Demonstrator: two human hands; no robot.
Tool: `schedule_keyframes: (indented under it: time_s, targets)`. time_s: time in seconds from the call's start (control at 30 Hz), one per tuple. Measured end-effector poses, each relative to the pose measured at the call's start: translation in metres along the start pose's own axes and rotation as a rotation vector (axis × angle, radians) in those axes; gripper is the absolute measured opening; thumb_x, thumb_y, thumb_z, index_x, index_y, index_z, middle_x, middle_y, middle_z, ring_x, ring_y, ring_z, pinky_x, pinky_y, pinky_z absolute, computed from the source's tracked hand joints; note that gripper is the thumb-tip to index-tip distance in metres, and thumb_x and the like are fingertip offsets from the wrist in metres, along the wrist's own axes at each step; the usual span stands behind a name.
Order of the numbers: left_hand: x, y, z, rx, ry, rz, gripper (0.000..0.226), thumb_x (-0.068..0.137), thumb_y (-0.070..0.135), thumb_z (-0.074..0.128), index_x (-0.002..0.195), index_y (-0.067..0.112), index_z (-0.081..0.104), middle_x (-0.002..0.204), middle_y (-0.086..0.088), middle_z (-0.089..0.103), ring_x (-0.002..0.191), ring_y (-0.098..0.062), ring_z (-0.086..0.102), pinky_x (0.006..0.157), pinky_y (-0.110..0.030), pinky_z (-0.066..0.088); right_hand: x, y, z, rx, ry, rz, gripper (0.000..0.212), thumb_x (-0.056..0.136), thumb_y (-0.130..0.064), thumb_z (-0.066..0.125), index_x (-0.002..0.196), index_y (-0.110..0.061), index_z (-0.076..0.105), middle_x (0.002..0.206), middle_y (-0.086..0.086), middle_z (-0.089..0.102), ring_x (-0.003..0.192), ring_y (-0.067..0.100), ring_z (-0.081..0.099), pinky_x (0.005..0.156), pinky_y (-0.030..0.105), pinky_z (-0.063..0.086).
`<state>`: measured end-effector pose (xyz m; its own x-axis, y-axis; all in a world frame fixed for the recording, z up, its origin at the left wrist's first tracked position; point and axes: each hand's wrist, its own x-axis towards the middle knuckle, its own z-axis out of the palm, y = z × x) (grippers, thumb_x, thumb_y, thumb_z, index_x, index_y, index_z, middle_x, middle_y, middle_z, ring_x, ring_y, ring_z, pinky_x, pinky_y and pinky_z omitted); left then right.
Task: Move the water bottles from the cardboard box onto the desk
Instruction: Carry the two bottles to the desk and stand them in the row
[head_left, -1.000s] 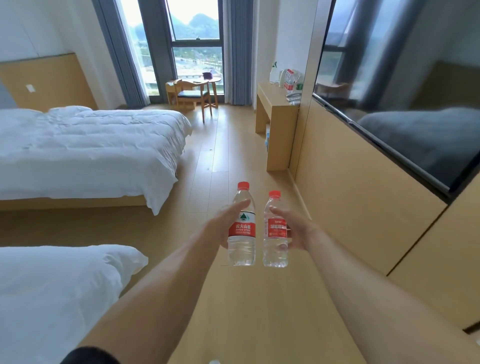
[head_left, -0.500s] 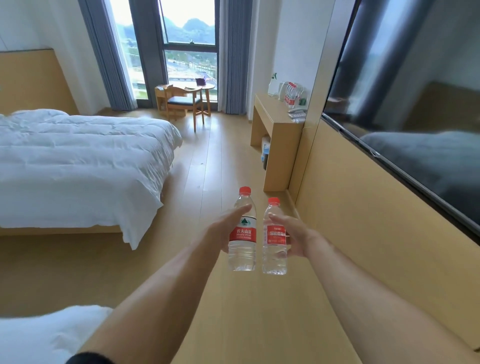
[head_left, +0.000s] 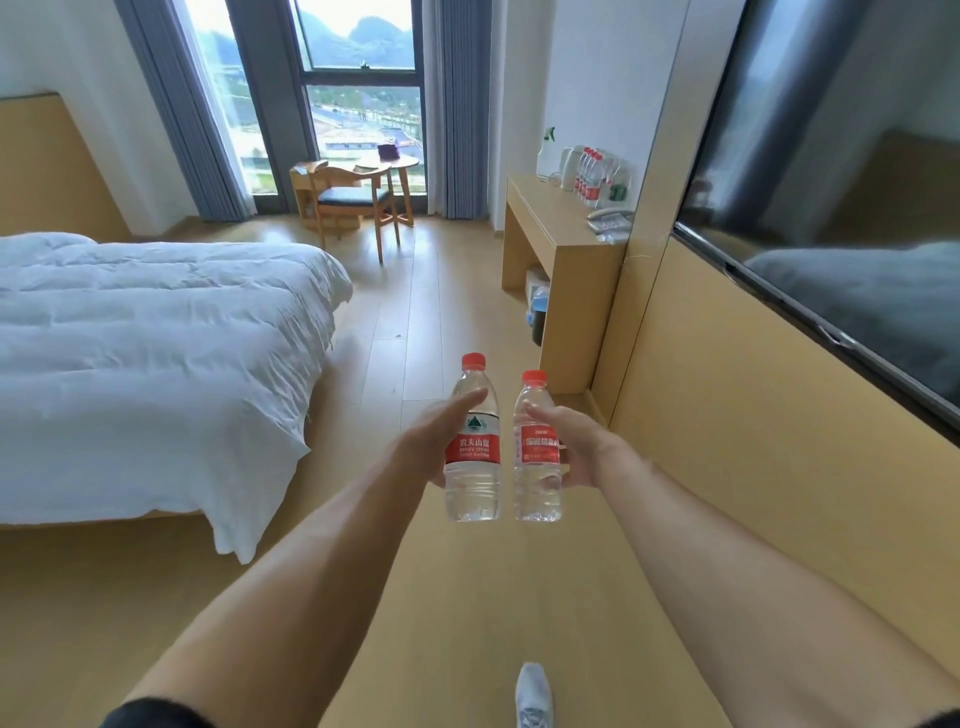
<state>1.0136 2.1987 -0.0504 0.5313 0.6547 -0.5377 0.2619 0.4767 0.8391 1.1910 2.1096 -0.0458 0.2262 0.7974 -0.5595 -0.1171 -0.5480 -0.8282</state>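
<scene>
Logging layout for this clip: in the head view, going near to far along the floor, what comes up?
Grey shoe → left hand and right hand gripping water bottles → desk → chair → window.

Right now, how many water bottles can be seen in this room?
At least 6: one in the left hand, one in the right hand, and a row of about four red-capped bottles on the desk. That row overlaps, so more may be hidden.
</scene>
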Motion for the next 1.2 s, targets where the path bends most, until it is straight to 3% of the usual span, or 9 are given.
schedule_keyframes:
  time_s: [0.23,0.37,0.47,0.67,0.87,1.1,1.2]
  targets:
    - [0.104,0.075,-0.035,-0.028,0.158,-0.038,0.053,0.084,0.058,0.07,0.11,0.014,0.056,0.068,-0.008,0.076,0.059,-0.023,0.075,0.042,-0.037,0.056,0.128,-0.086,-0.014,-0.011,-0.063,0.021,0.049,0.091,-0.052,0.067,0.128,-0.021,0.055,0.121,0.011,0.069,0.111,0.029,0.066,0.1,0.056,0.05]
    - [0.161,0.13,-0.058,-0.054,0.229,-0.039,0.058,0.084,0.063,0.067,0.114,0.015,0.057,0.096,-0.012,0.073,0.069,-0.023,0.076,0.052,-0.035,0.056,0.197,-0.145,-0.021,-0.042,-0.12,0.015,0.05,0.091,-0.052,0.066,0.129,-0.021,0.055,0.12,0.011,0.068,0.111,0.029,0.065,0.104,0.057,0.046]
    - [0.198,0.166,-0.075,-0.094,0.263,-0.027,0.061,0.083,0.065,0.067,0.116,0.015,0.058,0.106,-0.014,0.072,0.087,-0.028,0.074,0.063,-0.043,0.054,0.242,-0.187,-0.023,-0.055,-0.153,0.006,0.053,0.091,-0.051,0.066,0.131,-0.018,0.054,0.123,0.013,0.067,0.114,0.03,0.064,0.105,0.058,0.045]
    - [0.268,0.209,-0.107,-0.131,0.305,-0.036,0.063,0.086,0.064,0.064,0.123,0.013,0.057,0.109,-0.014,0.072,0.095,-0.032,0.072,0.075,-0.052,0.053,0.32,-0.238,-0.019,-0.067,-0.202,0.002,0.049,0.093,-0.049,0.065,0.128,-0.017,0.053,0.123,0.014,0.065,0.114,0.031,0.063,0.105,0.058,0.045]
    - [0.343,0.241,-0.141,-0.144,0.219,-0.068,0.071,0.087,0.068,0.06,0.131,0.013,0.054,0.12,-0.017,0.069,0.109,-0.036,0.068,0.104,-0.063,0.043,0.398,-0.276,-0.013,-0.047,-0.211,-0.001,0.049,0.092,-0.049,0.066,0.128,-0.017,0.055,0.123,0.013,0.066,0.115,0.033,0.063,0.105,0.06,0.045]
    - [0.459,0.31,-0.202,-0.114,0.113,-0.063,0.076,0.085,0.071,0.059,0.133,0.012,0.052,0.124,-0.018,0.067,0.112,-0.037,0.066,0.107,-0.064,0.041,0.514,-0.346,-0.007,-0.004,-0.144,0.0,0.053,0.09,-0.051,0.067,0.129,-0.018,0.053,0.12,0.012,0.067,0.112,0.031,0.064,0.102,0.058,0.048]
    - [0.507,0.349,-0.233,-0.092,0.097,-0.052,0.071,0.085,0.07,0.061,0.128,0.013,0.054,0.118,-0.017,0.069,0.105,-0.035,0.069,0.099,-0.06,0.048,0.562,-0.383,0.001,0.009,-0.083,0.013,0.051,0.091,-0.05,0.066,0.129,-0.019,0.053,0.119,0.012,0.068,0.11,0.031,0.065,0.102,0.059,0.048]
